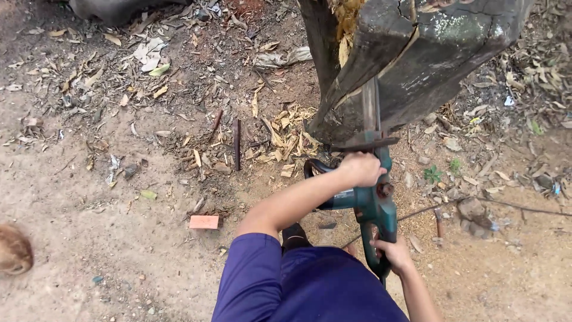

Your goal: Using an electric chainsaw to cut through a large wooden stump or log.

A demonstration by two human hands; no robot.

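I hold a green electric chainsaw [375,206] in both hands. My left hand [360,168] grips its black front handle. My right hand [390,251] is closed around the rear grip. The saw's bar [370,104] points away from me and sits in a cut in a large dark wooden log [417,53] that leans over the ground. Pale wood chips [286,134] lie at the log's base.
Bare sandy ground with dry leaves and litter all around. An orange brick piece [204,222] lies to the left, a rusty metal rod [236,143] beyond it. A thin cable [518,207] runs off to the right past a stone [473,209].
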